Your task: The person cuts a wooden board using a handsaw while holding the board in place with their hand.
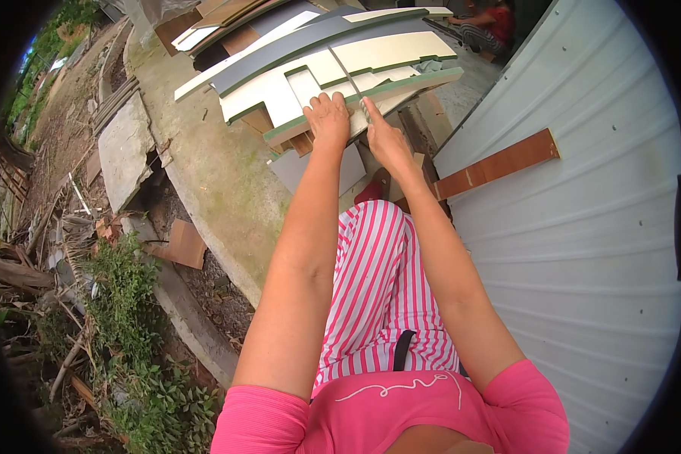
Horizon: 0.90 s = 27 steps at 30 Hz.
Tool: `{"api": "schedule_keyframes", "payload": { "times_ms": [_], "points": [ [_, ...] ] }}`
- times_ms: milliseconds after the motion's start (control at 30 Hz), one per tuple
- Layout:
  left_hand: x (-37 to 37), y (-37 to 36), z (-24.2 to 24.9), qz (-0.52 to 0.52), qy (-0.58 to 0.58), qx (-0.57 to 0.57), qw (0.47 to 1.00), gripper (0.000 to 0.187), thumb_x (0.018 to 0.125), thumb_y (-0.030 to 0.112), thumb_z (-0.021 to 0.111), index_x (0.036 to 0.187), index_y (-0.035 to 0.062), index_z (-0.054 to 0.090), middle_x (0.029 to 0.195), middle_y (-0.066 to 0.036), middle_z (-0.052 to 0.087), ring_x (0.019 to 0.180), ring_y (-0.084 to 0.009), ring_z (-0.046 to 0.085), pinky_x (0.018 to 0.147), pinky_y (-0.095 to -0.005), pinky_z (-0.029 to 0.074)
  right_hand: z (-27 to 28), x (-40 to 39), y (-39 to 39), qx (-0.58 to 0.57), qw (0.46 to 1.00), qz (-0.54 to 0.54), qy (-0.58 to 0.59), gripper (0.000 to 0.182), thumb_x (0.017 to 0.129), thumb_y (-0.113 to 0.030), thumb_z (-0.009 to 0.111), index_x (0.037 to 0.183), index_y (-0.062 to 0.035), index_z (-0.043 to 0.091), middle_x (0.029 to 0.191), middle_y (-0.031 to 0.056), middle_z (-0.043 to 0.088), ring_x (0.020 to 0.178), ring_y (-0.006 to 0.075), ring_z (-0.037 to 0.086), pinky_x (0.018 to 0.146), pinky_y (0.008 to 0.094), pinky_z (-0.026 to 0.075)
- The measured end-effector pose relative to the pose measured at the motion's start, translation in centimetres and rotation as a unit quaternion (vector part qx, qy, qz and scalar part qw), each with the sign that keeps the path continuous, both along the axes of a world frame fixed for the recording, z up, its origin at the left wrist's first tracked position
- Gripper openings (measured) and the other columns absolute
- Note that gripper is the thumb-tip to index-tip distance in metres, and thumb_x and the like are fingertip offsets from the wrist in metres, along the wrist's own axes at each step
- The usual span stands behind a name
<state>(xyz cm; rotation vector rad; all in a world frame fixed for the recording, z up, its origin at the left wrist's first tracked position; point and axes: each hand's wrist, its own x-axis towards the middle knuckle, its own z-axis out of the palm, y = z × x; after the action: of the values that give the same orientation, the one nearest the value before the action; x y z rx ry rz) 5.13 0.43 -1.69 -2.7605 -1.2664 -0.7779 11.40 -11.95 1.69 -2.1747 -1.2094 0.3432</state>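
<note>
My left hand [328, 119] presses down on the near edge of a white board with green edging [280, 136], its fingers bent over the edge and closed together. Just right of it, my right hand [378, 125] is wrapped round the handle of a long thin tool [345, 69], which looks like a saw or a knife. The tool's narrow blade points away from me across the board. Several cut white and grey boards [257, 98] lie stacked beyond my hands, some with notches.
A corrugated metal wall [575, 197] rises at the right, with a brown wooden strip [499, 163] against it. Another person [495, 23] sits at the top right. Left are a concrete ledge [219, 197], a broken slab [125, 151], cardboard [185, 244] and plants [129, 303].
</note>
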Motion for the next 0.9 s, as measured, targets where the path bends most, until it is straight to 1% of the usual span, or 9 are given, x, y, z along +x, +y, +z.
{"api": "schedule_keyframes", "payload": {
  "times_ms": [67, 133, 233, 333, 433, 700, 767, 833, 900],
  "points": [
    [0.2, 0.1, 0.1, 0.001, 0.0, -0.007, 1.0, 0.013, 0.081, 0.013, 0.051, 0.092, 0.0072, 0.056, 0.091, -0.013, 0.057, 0.087, -0.03, 0.054, 0.074, -0.0454, 0.039, 0.0, -0.8, -2.2, -0.036, 0.999, -0.008, 0.001, 0.055, 0.093, -0.017, 0.04, 0.143, -0.0274, 0.022, 0.091, 0.0304, 0.061, 0.089, 0.0456, 0.059, 0.08, 0.0531, 0.044],
    [0.2, 0.0, 0.2, -0.001, -0.008, -0.007, 1.0, 0.013, 0.081, 0.013, 0.051, 0.092, 0.0073, 0.056, 0.092, -0.013, 0.057, 0.087, -0.0298, 0.054, 0.074, -0.0453, 0.039, -0.1, -1.9, -5.2, -0.021, 1.0, 0.005, 0.0, 0.057, 0.092, -0.014, 0.04, 0.144, -0.0223, 0.019, 0.084, 0.0313, 0.06, 0.08, 0.0487, 0.057, 0.072, 0.0533, 0.041],
    [0.3, 0.2, 0.2, 0.0, -0.009, -0.006, 1.0, 0.013, 0.081, 0.013, 0.053, 0.092, 0.0074, 0.056, 0.092, -0.013, 0.057, 0.088, -0.0296, 0.054, 0.074, -0.0451, 0.039, 0.7, -3.9, -9.3, -0.049, 0.998, -0.01, 0.042, 0.056, 0.093, -0.013, 0.039, 0.144, -0.0266, 0.021, 0.085, 0.0303, 0.061, 0.083, 0.0451, 0.06, 0.074, 0.0532, 0.043],
    [0.1, 0.2, -0.2, -0.004, -0.004, -0.002, 1.0, 0.014, 0.08, 0.012, 0.054, 0.093, 0.0074, 0.056, 0.092, -0.012, 0.057, 0.089, -0.0296, 0.054, 0.075, -0.045, 0.039, 0.9, -4.2, -10.3, -0.038, 0.998, -0.007, 0.053, 0.054, 0.093, -0.013, 0.039, 0.143, -0.0258, 0.022, 0.083, 0.0296, 0.061, 0.082, 0.0448, 0.06, 0.074, 0.053, 0.043],
    [0.2, 0.1, -0.1, -0.005, -0.002, -0.001, 1.0, 0.014, 0.08, 0.013, 0.054, 0.093, 0.0073, 0.056, 0.093, -0.012, 0.057, 0.09, -0.0297, 0.054, 0.076, -0.045, 0.039, 1.9, -2.7, -7.7, -0.042, 0.999, 0.0, 0.019, 0.054, 0.093, -0.014, 0.04, 0.143, -0.0254, 0.023, 0.085, 0.0293, 0.061, 0.084, 0.0451, 0.059, 0.075, 0.0533, 0.043],
    [0.2, 0.4, -0.1, 0.001, 0.018, -0.01, 1.0, 0.016, 0.081, 0.017, 0.055, 0.093, 0.0069, 0.056, 0.094, -0.013, 0.056, 0.091, -0.0302, 0.053, 0.076, -0.0455, 0.038, 0.7, 0.3, 1.6, -0.029, 0.999, -0.006, -0.035, 0.051, 0.093, -0.018, 0.039, 0.141, -0.0287, 0.025, 0.087, 0.0278, 0.062, 0.087, 0.0454, 0.059, 0.079, 0.0525, 0.045],
    [0.2, 0.3, 0.0, -0.008, -0.005, -0.013, 1.0, 0.015, 0.081, 0.016, 0.055, 0.093, 0.007, 0.056, 0.094, -0.013, 0.056, 0.091, -0.0306, 0.053, 0.076, -0.0457, 0.038, 0.7, 0.5, 1.6, -0.026, 0.999, -0.012, -0.041, 0.051, 0.093, -0.018, 0.039, 0.141, -0.0288, 0.026, 0.087, 0.0278, 0.063, 0.087, 0.045, 0.06, 0.079, 0.0522, 0.045],
    [0.3, -0.2, 0.1, -0.006, -0.008, -0.014, 1.0, 0.015, 0.081, 0.016, 0.055, 0.093, 0.007, 0.056, 0.094, -0.014, 0.056, 0.092, -0.0307, 0.052, 0.076, -0.0456, 0.038, 0.7, 0.4, 1.3, -0.024, 0.999, -0.002, -0.025, 0.057, 0.091, -0.016, 0.041, 0.143, -0.025, 0.021, 0.083, 0.0313, 0.06, 0.082, 0.0485, 0.057, 0.076, 0.0551, 0.041],
    [0.1, -0.1, 0.2, 0.004, -0.009, -0.015, 1.0, 0.015, 0.081, 0.016, 0.055, 0.093, 0.0069, 0.056, 0.095, -0.014, 0.055, 0.092, -0.0309, 0.052, 0.076, -0.0456, 0.038, 0.3, 0.1, 0.2, -0.006, 1.0, 0.005, -0.025, 0.057, 0.091, -0.016, 0.041, 0.144, -0.0246, 0.02, 0.082, 0.0309, 0.06, 0.081, 0.0485, 0.057, 0.075, 0.0553, 0.041]
  ]
}}
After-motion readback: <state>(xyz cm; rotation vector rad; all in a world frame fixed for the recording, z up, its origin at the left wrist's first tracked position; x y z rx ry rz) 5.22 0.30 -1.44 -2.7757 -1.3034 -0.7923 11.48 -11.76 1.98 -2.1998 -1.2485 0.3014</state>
